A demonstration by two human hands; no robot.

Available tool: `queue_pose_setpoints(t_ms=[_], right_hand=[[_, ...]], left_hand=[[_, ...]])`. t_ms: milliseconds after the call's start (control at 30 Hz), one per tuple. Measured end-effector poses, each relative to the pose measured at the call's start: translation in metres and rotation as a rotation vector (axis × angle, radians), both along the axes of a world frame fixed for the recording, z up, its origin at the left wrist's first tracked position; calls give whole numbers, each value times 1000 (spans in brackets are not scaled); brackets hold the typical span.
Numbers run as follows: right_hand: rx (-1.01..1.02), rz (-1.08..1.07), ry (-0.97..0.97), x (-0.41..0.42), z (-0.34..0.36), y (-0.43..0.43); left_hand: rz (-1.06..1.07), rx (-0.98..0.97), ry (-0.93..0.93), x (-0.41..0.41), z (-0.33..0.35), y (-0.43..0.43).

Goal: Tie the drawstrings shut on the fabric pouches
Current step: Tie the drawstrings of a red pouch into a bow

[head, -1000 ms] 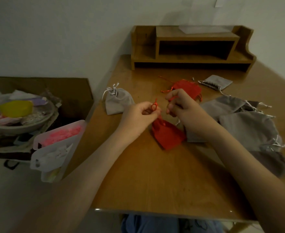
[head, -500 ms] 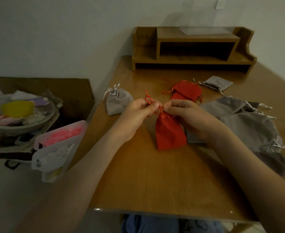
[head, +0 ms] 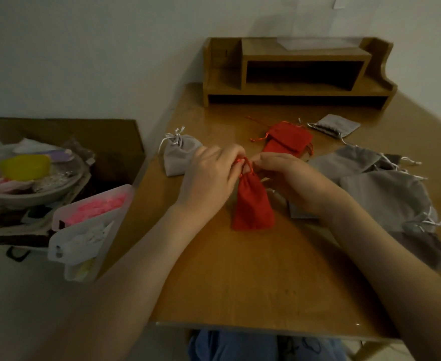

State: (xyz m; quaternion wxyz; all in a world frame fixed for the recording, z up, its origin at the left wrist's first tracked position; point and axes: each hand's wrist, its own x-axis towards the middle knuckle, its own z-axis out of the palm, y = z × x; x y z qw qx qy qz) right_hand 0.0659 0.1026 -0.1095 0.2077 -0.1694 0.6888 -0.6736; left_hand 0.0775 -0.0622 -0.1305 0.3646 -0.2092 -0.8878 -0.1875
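So compared with a moment back, both hands have come down and closed in on each other. The red pouch has swung from a slant to lying nearly straight on the counter, with its bottom toward the person. The tall loop that stuck up by the left hand is now a small arch of drawstring between the two hands.

The left hand's fingers are curled in and pinching the cord right at the pouch's neck. The right hand meets it from the other side, fingertips pinched on the same cord. I can't tell which strand each hand has.

Looks to me like the knot is mid-cinch, not finished. If it were me, I'd keep the neck bunched tight with one hand while the other pulls. I'd pull sideways, away from the neck, not up, so the pouch stays flat and the gathers don't loosen. That cord looks slippery, so a second throw wouldn't hurt.

Around the red pouch:
- Just left of its neck, behind the left hand, is a tied grey pouch.
- Beyond it are spare red pouches.
- To its right is a grey pile that seems to still need doing.
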Motion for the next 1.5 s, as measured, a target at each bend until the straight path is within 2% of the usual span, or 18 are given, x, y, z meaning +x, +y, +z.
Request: queue_pose_setpoints(t_ms=[200, 333, 467, 633, 767, 933, 1067, 1267, 1500], right_hand=[[28, -16, 32, -4, -4, 1], [-26, -10, 17, -6, -10, 1], [32, -47, 140, -5, -9, -1], [38, -127, 196, -6, -9, -1], [-2, -151, 120, -6, -9, -3], [-73, -351, 72, -7, -8, -6], [-184, -494, 104, -10, -7, -4], [-94, -541, 181, -16, -12, 4], [137, -599, 233, -18, -16, 4]], left_hand=[[0, -36, 80, 0, -1, 0], [-67, -16, 89, 0, -1, 1], [-105, -15, 54, 1, 0, 0], [-162, 76, 20, 1, -1, 2], [-203, 118, -30, 0, -5, 2], [-192, 144, -84, 0, -7, 0], [-190, 217, -223, 0, -5, 1], [-105, 203, -254, -1, -8, -2], [-33, 233, -260, -3, -10, -1]])
